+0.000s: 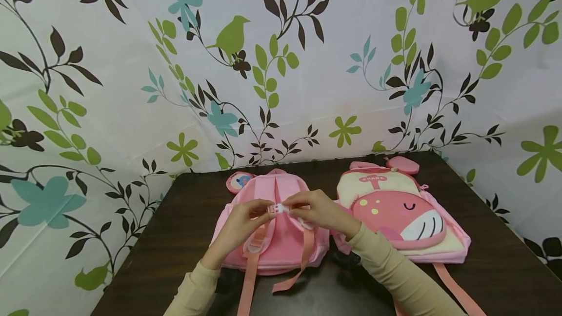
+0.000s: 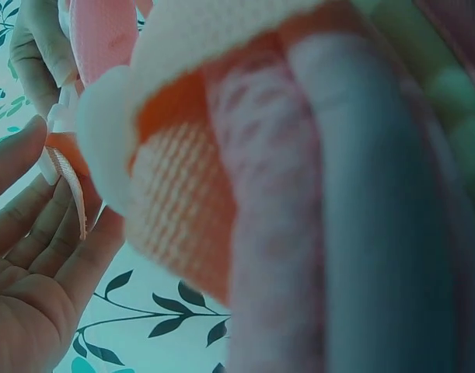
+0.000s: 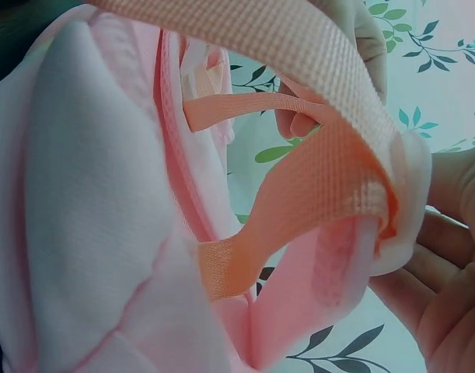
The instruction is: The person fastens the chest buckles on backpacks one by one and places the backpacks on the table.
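Observation:
A pink backpack (image 1: pixel 297 247) lies on the table with its shoulder straps facing up. Over its middle, both hands meet at a small white buckle (image 1: pixel 278 208). My left hand (image 1: pixel 249 217) pinches the buckle's left side, and my right hand (image 1: pixel 317 209) pinches its right side. Close up in the left wrist view, the left hand (image 2: pixel 35 272) has thumb and fingers on the white plastic and a short webbing end. Coral webbing (image 3: pixel 323 179) and a white strap adjuster (image 3: pixel 408 206) partly block the right wrist view. Whether the buckle halves are fully joined is too small to tell.
To the right lies a second backpack (image 1: pixel 399 218) with a whale front, close beside the first. Loose coral straps (image 1: pixel 249 282) trail toward the front of the dark table (image 1: pixel 149 252). A round tag (image 1: pixel 239 181) sits behind the first bag. Patterned cloth (image 1: pixel 307 87) hangs behind.

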{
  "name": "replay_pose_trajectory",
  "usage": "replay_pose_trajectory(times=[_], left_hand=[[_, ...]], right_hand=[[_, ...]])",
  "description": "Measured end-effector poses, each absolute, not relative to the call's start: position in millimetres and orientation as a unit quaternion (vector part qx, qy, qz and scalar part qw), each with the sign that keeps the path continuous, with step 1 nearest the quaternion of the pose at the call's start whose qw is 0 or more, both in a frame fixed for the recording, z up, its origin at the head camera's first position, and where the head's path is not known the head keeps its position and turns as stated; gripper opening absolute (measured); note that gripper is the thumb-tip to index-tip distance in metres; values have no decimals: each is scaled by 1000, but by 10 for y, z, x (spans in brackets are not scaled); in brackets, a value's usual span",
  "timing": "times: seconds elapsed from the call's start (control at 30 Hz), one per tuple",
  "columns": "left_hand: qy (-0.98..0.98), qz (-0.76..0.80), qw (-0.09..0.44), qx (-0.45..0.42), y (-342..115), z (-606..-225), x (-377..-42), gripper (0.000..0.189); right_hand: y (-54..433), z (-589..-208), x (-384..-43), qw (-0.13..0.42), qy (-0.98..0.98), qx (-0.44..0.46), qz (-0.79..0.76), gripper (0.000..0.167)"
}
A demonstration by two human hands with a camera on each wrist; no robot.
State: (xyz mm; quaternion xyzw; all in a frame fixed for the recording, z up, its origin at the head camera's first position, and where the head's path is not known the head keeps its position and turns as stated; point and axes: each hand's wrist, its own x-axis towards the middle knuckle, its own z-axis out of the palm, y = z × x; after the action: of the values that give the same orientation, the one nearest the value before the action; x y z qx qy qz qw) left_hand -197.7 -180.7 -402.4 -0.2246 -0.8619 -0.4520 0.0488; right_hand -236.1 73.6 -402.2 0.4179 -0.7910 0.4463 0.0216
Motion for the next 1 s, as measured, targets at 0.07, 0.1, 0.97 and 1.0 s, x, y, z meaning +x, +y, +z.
replay_pose_trajectory(times=[0.07, 0.1, 0.97, 1.0], left_hand=[[-862, -450, 52, -227, -1802, -4025, -1979, 26], [-862, -449, 54, -229, -1799, -4026, -1979, 27], [-855, -466, 56, -220, -1779, -4065, -1981, 26], [-855, -464, 57, -223, -1782, -4062, -1981, 26]], right_hand=[[737, -4023, -2362, 22, -790, 419, 447, 26], [737, -4022, -2362, 23, -790, 419, 446, 26], [711, -4062, -2358, 59, -773, 447, 447, 23], [711, -4063, -2356, 60, -773, 448, 446, 23]])
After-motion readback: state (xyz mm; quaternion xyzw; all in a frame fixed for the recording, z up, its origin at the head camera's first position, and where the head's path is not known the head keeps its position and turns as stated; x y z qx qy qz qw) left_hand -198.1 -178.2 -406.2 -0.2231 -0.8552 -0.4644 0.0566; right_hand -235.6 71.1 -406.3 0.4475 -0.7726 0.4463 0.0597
